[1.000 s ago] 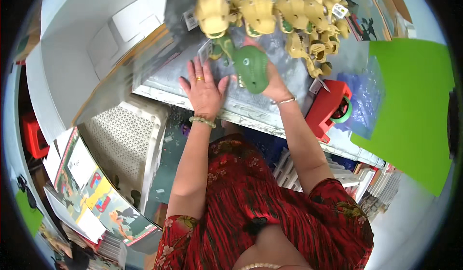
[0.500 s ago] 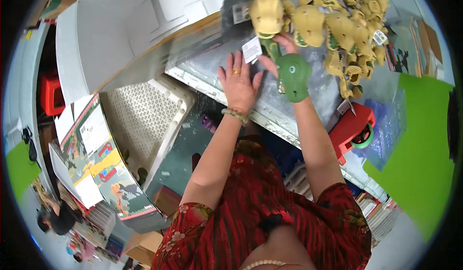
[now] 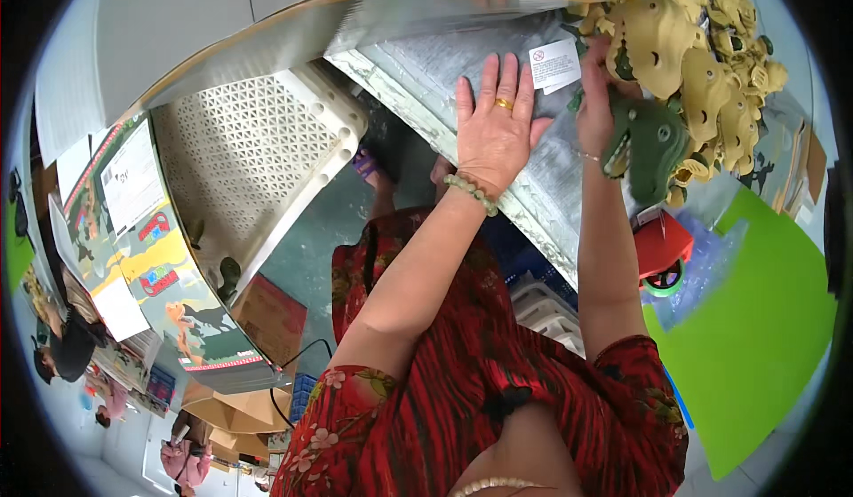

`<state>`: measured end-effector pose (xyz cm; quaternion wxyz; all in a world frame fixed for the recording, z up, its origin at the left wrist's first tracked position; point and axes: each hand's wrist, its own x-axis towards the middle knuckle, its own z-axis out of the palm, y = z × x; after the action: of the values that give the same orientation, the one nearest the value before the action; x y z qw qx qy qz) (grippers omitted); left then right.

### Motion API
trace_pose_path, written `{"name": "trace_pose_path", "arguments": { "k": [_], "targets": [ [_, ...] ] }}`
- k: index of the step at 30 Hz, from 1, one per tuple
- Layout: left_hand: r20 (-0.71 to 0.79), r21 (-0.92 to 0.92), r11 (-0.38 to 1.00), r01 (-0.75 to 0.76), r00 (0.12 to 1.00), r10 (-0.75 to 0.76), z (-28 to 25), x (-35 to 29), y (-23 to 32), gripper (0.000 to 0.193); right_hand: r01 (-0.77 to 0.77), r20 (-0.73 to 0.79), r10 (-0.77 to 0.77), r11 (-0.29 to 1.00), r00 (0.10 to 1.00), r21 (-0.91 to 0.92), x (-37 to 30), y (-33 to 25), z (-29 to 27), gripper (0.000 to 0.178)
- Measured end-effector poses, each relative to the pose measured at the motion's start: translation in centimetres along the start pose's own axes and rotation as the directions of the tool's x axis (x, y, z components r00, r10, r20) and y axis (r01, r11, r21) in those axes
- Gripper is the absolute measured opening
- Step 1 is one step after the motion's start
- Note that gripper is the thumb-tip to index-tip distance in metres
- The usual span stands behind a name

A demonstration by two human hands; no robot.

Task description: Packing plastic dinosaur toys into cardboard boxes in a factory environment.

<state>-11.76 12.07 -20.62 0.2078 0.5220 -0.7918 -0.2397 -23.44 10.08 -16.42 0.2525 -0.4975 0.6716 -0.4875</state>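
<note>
My left hand (image 3: 498,128) is stretched out palm down with its fingers apart, just over or on the grey work surface (image 3: 409,75); I cannot tell whether it touches. Nothing is in it. To its right, my right hand (image 3: 597,111) is wrapped round the body of a dinosaur toy, partly hidden by the fingers. A dark green dinosaur head (image 3: 656,146) with bared white teeth hangs beside my right wrist, and a tan dinosaur head (image 3: 656,44) sits at the fingers. Between my hands a white printed tag (image 3: 555,66) sticks out.
Several tan dinosaur heads (image 3: 733,97) are piled at the far right. Nearer lie a red toy part with a green-rimmed wheel (image 3: 665,253) and a bright green sheet (image 3: 755,302). On the left stand a perforated cream crate (image 3: 258,133) and a large printed carton (image 3: 164,266).
Both hands and the toy have shifted rightward in the picture as the view turned. The green head has swung from over my right wrist to its right side. My left hand stays spread.
</note>
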Motion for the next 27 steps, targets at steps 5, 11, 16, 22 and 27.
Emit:
{"name": "trace_pose_path", "arguments": {
  "k": [5,11,16,22,27],
  "targets": [
    [0.026,-0.014,1.0,-0.006,1.0,0.007,0.1,0.0,0.1,0.059,0.236,0.146,-0.215,0.961,0.966,-0.142,0.7,4.4,-0.5,0.027],
    [0.032,-0.022,1.0,-0.01,0.999,0.011,-0.1,-0.2,0.0,0.059,-0.073,0.061,0.074,0.997,0.995,-0.014,0.4,0.9,1.0,0.032],
    [0.008,-0.017,0.999,-0.027,1.0,0.027,-0.1,0.0,0.1,0.06,0.005,-0.062,-0.014,0.991,0.998,-0.132,-0.2,2.5,1.8,0.03],
    [0.023,0.046,0.998,-0.041,0.999,0.04,-0.2,0.2,0.3,0.057,0.205,-0.203,-0.23,0.969,0.952,-0.135,1.1,0.3,1.7,0.029],
    [0.053,0.088,0.994,-0.069,0.997,0.064,0.2,0.3,0.6,0.058,0.209,-0.145,-0.221,0.974,0.964,-0.091,-1.1,0.0,-0.1,0.048]
  ]
}}
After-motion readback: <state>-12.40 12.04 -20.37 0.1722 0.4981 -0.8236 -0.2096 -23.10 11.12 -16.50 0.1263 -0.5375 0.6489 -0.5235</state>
